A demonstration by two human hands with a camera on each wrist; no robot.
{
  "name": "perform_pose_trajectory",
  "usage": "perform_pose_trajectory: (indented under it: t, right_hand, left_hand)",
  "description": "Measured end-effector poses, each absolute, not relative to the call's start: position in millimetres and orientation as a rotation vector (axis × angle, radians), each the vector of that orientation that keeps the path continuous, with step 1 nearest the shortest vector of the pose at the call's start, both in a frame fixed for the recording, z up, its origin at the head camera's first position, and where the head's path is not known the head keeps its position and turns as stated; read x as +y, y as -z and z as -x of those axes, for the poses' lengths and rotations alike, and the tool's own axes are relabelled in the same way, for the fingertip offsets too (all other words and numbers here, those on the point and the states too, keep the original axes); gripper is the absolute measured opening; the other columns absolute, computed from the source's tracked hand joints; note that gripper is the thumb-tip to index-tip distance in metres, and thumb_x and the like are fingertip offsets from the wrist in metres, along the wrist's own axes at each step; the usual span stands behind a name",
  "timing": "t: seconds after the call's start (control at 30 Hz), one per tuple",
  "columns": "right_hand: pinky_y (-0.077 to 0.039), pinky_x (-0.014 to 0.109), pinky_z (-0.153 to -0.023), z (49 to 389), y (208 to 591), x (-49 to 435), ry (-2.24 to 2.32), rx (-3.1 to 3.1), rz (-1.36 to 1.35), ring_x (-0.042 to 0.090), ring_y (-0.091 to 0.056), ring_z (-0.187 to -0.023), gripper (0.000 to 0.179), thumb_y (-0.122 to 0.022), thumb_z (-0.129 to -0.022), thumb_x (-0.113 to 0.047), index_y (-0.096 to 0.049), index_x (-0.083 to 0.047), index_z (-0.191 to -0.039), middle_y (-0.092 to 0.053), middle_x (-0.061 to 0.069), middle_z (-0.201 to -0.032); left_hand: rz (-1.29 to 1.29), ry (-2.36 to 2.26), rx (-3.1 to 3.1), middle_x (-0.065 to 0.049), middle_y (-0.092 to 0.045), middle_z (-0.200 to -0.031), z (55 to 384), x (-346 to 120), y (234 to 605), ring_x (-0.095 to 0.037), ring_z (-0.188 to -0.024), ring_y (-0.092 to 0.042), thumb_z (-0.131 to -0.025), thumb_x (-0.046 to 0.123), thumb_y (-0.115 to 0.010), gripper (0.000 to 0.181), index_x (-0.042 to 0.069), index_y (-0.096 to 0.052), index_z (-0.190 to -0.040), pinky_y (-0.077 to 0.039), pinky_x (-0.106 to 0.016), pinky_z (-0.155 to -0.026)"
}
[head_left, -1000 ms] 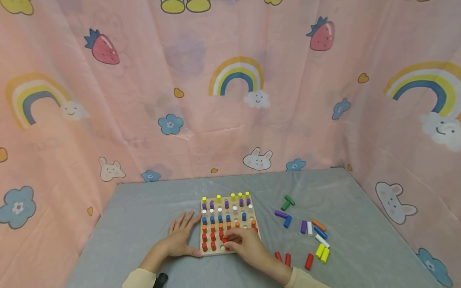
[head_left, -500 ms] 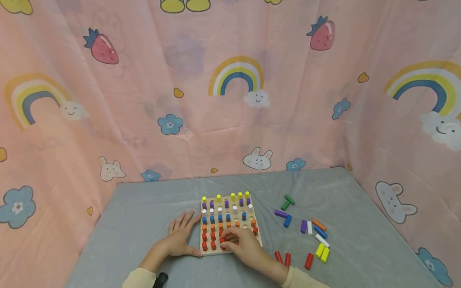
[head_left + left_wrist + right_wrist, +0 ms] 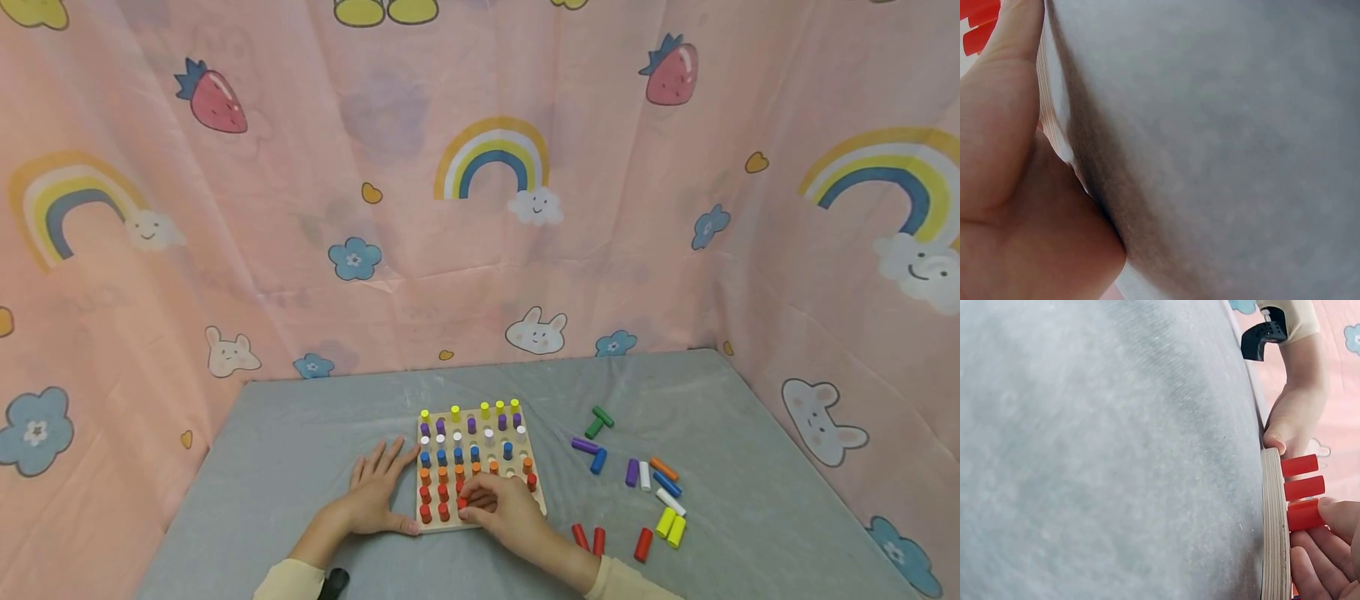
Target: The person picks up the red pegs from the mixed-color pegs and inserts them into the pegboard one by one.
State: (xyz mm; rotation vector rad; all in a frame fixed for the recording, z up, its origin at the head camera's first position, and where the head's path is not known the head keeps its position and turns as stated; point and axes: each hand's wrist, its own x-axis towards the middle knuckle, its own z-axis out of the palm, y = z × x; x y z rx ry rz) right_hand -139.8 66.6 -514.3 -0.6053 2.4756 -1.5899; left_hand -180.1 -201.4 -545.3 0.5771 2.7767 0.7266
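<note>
Our right hand (image 3: 506,510) pinches a red peg (image 3: 1305,515), front row of pegboard (image 3: 1275,531).
Our left hand (image 3: 375,497): fingers straight, spread, thumb at its near-left corner.

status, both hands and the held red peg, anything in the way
Right hand pinches red peg, upright in near row of pegboard. Left hand against pegboard's left edge. No obstruction visible at peg.

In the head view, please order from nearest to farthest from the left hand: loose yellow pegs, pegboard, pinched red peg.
1. Pegboard: beside left hand.
2. Pinched red peg: in right hand.
3. Loose yellow pegs: right of the board.
</note>
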Motion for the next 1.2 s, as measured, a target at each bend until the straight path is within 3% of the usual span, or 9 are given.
perform_pose_trajectory:
  t: [0.17,0.43,0.7,1.2]
  right_hand:
    - [-0.056,0.014,-0.069,139,515,67,1.578,2.473,0.600,0.003,-0.071,-0.082,0.016,-0.078,-0.084,-0.012,-0.071,-0.011,-0.098,-0.076,0.007,-0.096]
    - [-0.056,0.015,-0.070,139,516,69,1.600,2.452,0.615,0.004,-0.071,-0.084,0.017,-0.078,-0.085,-0.013,-0.071,-0.012,-0.100,-0.076,0.008,-0.097]
    - [-0.057,0.018,-0.071,138,507,78,1.675,2.434,0.632,0.013,-0.074,-0.086,0.022,-0.076,-0.086,-0.016,-0.072,-0.005,-0.105,-0.076,0.012,-0.099]
    - [-0.057,0.020,-0.074,137,494,138,1.644,2.343,0.603,0.007,-0.070,-0.088,0.029,-0.075,-0.088,-0.018,-0.070,-0.003,-0.112,-0.074,0.017,-0.106]
  left_hand:
    - [-0.566,-0.703,2.783,-0.014,-0.009,-0.168,180,-201,545,-0.045,-0.153,-0.001,-0.057,0.078,-0.074,0.126,0.030,-0.018,-0.159,-0.001,-0.073,-0.115]
    - [-0.576,-0.752,2.748,-0.019,-0.011,-0.166,176,-197,533,-0.050,-0.151,-0.004,-0.060,0.073,-0.077,0.123,0.024,-0.022,-0.158,0.000,-0.075,-0.113]
    - [-0.550,-0.708,2.770,-0.011,-0.007,-0.169,181,-200,547,-0.043,-0.154,0.000,-0.057,0.076,-0.076,0.127,0.028,-0.019,-0.159,0.001,-0.070,-0.116]
    - [-0.553,-0.717,2.766,-0.010,-0.006,-0.169,180,-201,548,-0.043,-0.154,0.000,-0.058,0.074,-0.077,0.125,0.029,-0.018,-0.159,0.001,-0.071,-0.116]
